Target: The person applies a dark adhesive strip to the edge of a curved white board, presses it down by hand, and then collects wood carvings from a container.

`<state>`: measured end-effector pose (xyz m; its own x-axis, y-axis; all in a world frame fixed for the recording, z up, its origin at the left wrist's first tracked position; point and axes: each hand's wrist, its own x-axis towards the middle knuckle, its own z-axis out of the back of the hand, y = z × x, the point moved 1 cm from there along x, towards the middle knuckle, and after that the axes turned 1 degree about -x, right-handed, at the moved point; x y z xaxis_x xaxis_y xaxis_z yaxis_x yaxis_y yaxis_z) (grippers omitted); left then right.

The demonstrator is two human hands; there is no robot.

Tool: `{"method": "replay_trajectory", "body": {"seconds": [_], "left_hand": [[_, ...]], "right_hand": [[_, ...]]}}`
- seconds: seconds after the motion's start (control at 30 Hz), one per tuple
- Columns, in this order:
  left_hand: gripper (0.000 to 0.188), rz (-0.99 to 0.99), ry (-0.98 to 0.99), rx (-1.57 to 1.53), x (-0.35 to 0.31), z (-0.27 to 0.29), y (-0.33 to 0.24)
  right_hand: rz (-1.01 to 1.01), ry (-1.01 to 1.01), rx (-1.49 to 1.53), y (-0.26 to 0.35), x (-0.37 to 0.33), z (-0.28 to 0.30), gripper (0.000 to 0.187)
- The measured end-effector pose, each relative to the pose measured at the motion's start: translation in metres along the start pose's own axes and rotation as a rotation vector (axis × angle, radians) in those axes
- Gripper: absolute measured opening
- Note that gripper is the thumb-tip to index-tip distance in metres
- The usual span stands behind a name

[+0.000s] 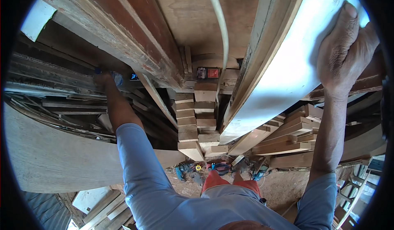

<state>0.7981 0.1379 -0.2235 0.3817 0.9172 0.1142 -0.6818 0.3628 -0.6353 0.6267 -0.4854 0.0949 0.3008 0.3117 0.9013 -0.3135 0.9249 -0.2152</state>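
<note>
My left hand reaches into the dark space among stacked boards at the left. Its fingers are closed round a clear plastic bottle with a blue cap; shadow hides part of the grip. At the upper right, my right hand grips the edge of a long white-faced board. The thumb lies along the white face, while the other fingers bend over the far edge and are partly cut off by the picture's rim. This board leans upright, close beside other tall planks.
Stacked wooden blocks stand in the middle, below a red-and-black box. A pale hose or cable hangs above them. More cut timber lies at the right. Blue power tools and cords lie on the ground by my feet.
</note>
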Motion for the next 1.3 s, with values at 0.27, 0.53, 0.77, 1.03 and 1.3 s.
{"method": "replay_trajectory", "body": {"seconds": [0.27, 0.53, 0.77, 1.03, 1.3], "left_hand": [[0.065, -0.074, -0.193, -0.474, -0.036, -0.033, 0.025], [0.059, -0.308, -0.394, -0.792, -0.154, 0.020, 0.035], [0.060, -0.465, -0.113, -0.785, -0.338, 0.148, 0.064], [0.050, -0.781, 0.166, -0.805, -0.451, 0.295, 0.103], [0.036, -0.372, 0.916, -1.353, -0.483, 0.416, 0.182]], "right_hand": [[0.115, -0.096, 0.235, -0.003, 0.008, -0.003, 0.040], [-0.015, -0.244, -0.120, 0.015, 0.008, -0.008, 0.049], [-0.224, -0.212, -0.075, 0.036, 0.013, 0.012, 0.051], [-0.496, -0.013, -0.011, 0.041, 0.012, 0.024, 0.058], [-0.471, 1.210, 0.613, 0.163, -0.121, 0.177, 0.069]]}}
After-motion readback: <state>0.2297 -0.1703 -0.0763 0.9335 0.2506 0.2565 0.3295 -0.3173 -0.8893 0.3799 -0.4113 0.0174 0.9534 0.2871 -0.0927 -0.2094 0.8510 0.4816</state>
